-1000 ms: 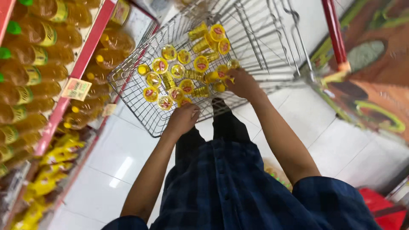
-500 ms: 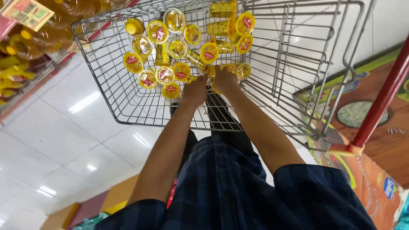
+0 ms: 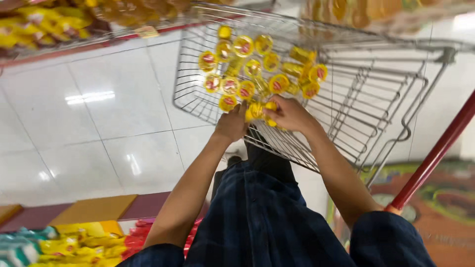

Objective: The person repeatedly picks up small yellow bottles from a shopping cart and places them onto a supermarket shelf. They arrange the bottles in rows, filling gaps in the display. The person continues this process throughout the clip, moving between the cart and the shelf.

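A wire shopping cart (image 3: 356,106) holds several small bottles of yellow cooking oil (image 3: 245,66) with yellow caps, most upright and a few lying down. Both my hands reach into the near end of the basket. My right hand (image 3: 291,114) grips one small oil bottle (image 3: 257,110) at the near edge of the cluster. My left hand (image 3: 231,124) sits right beside that bottle with its fingers curled against the bottles. Motion blur hides whether it holds one.
A store shelf (image 3: 74,44) with yellow pouches and larger oil bottles runs along the top left. A red pole (image 3: 435,155) slants at the right. Coloured packets (image 3: 59,242) lie low at the bottom left. White tiled floor (image 3: 99,128) lies beside the cart.
The view has swung left, so the cart now sits right of centre. My right hand has pulled a bottle toward the near edge. My left hand has stayed beside it.
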